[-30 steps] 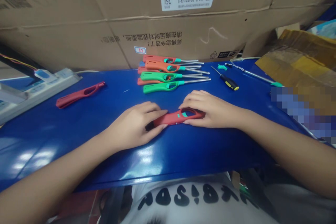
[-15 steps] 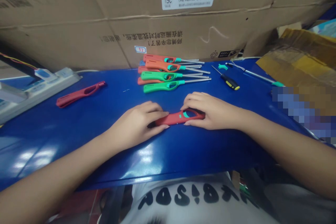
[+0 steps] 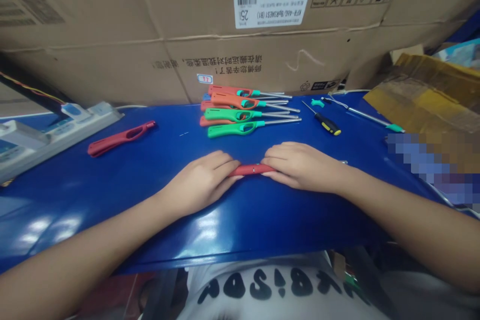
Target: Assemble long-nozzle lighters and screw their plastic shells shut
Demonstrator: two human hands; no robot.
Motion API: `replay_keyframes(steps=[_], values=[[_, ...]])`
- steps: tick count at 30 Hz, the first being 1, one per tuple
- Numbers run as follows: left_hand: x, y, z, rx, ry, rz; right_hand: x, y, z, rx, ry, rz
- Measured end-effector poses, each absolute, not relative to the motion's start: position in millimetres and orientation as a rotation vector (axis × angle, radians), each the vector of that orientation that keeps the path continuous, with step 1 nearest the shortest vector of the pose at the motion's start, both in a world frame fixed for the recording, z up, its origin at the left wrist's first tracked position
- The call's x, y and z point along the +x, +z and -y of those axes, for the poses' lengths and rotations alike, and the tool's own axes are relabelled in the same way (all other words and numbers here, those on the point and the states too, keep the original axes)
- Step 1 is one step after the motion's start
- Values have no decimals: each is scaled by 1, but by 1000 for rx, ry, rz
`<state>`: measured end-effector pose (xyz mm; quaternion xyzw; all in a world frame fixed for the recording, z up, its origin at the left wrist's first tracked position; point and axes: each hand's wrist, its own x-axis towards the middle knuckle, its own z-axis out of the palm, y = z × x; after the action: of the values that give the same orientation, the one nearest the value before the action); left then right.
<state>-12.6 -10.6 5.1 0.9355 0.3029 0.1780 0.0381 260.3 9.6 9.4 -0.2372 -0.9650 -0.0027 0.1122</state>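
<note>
Between my two hands is a red lighter body (image 3: 247, 169), turned so that its narrow edge faces up. My left hand (image 3: 204, 177) pinches its left end, fingers on the far side and thumb on the near side. Around the right end, my right hand (image 3: 300, 165) is closed and hides most of that end. Behind the hands lies a pile of long-necked lighters, among them a green lighter (image 3: 232, 130) and an orange lighter (image 3: 234, 100). A dark red lighter shell (image 3: 120, 141) rests alone to the left.
On the right lie a black and yellow screwdriver (image 3: 327, 123), a small teal part (image 3: 317, 103) and a metal lighter tube (image 3: 369, 116). A power strip (image 3: 56, 135) stands at the left. A large cardboard box (image 3: 112, 20) walls off the back of the blue table (image 3: 240, 230).
Both hands have rolled the red lighter body, so its trigger opening and teal part no longer show, only the narrow edge. The camera view has shifted slightly.
</note>
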Motion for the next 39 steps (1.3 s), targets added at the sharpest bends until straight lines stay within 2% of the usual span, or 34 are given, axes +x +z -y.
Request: replay_keyframes(steps=[4,9,18,22,27,30,36,39], values=[[-12,4,13,2841,578,-952,259,11,-7,-699,-22,2836],[-13,11,11,2717,541,-1067,262,15,-11,-944,192,2757],[-23,25,1,2671,993,-1119,267,16,-17,-1259,571,2450],[-18,24,6,2779,899,-972,258,17,-10,-1328,762,2427],[-14,14,10,3007,559,-830,250,22,0,-1192,1018,2439],[-13,10,10,2995,580,-835,250,26,4,-1018,933,2541],[-8,9,18,2941,648,-837,249,23,11,-886,355,2703],[-6,9,23,2913,642,-853,246,20,15,-842,285,2687]])
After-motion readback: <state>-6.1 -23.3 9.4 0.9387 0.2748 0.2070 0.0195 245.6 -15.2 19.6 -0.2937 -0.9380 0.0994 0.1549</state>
